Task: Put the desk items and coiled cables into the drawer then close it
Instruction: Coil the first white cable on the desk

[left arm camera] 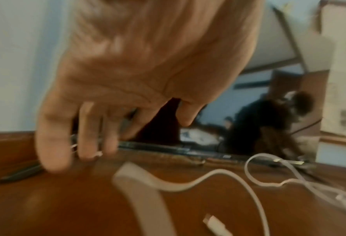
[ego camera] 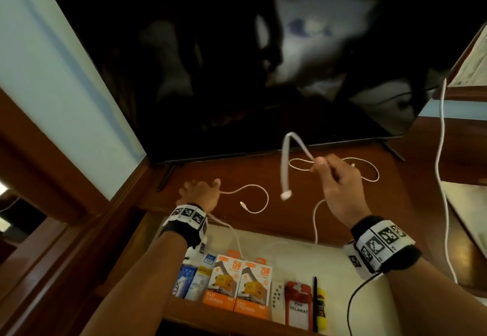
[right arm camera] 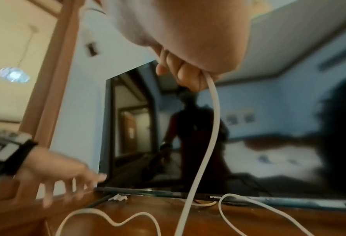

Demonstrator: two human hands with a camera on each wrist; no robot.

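Observation:
My right hand (ego camera: 324,169) is raised over the wooden desk top (ego camera: 303,217) and pinches a flat white cable (ego camera: 284,167). The cable arches above the hand and its free end hangs just above the desk. In the right wrist view it runs down from my curled fingers (right arm camera: 188,76) as a flat white cable (right arm camera: 212,127). My left hand (ego camera: 197,190) rests fingertips-down on the desk at the left, over a thin white cable (ego camera: 259,190) that trails into the open drawer (ego camera: 303,262). Its fingers (left arm camera: 87,143) are spread and fairly straight.
The drawer holds two orange charger boxes (ego camera: 237,285), a small remote (ego camera: 278,298), a red tag (ego camera: 297,304), a pen and a yellow stick. A TV (ego camera: 237,72) stands close behind the hands, its foot (ego camera: 166,177) beside my left hand. Another white cable (ego camera: 442,151) hangs at the right.

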